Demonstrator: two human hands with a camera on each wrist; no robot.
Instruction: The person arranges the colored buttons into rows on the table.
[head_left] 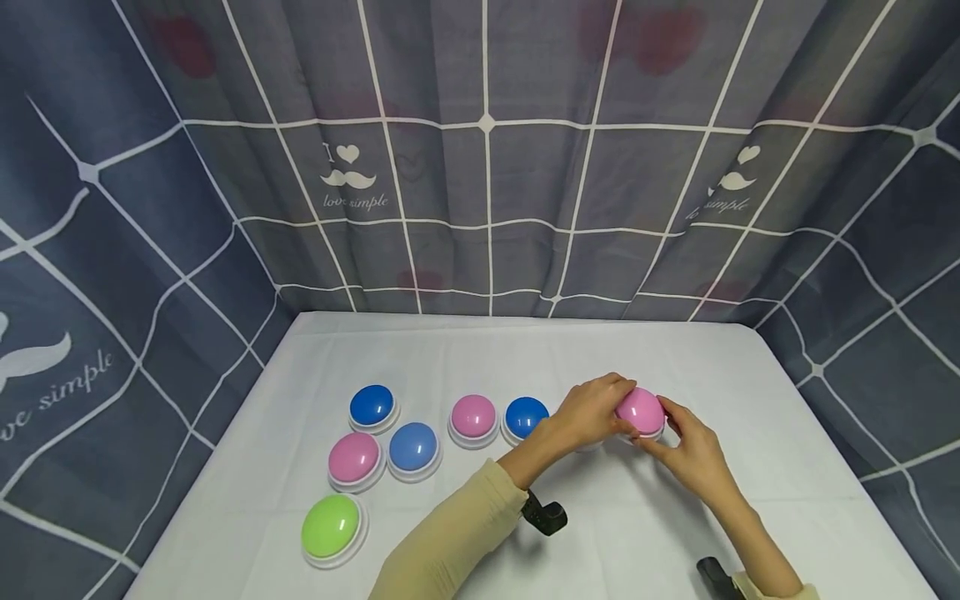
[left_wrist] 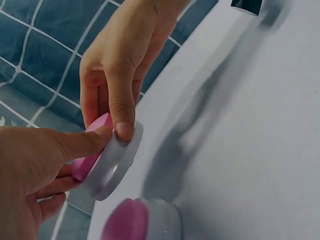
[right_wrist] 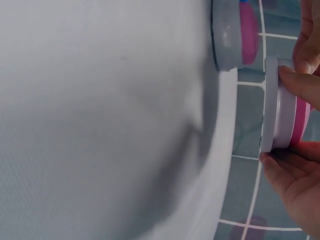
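Between both hands is a pink dome push button point(head_left: 641, 410) on a round white base, lifted off the table. My left hand point(head_left: 588, 410) grips its left side, with the thumb against the dome's edge in the left wrist view. On the other side, my right hand point(head_left: 690, 454) pinches the white base point(left_wrist: 114, 162) between thumb and fingers. A second pink button point(left_wrist: 129, 222) stands on the table close to the held one; the left hand mostly hides it in the head view. Just left of that hand sits a blue button point(head_left: 525, 414).
Further left on the white-covered table point(head_left: 600, 550) stand a pink button point(head_left: 473, 416), a dark blue button point(head_left: 372, 405), a lighter blue button point(head_left: 413, 447), another pink button point(head_left: 354, 458) and a green button point(head_left: 330, 527). Grey checked curtains point(head_left: 450, 175) enclose the table's back and sides.
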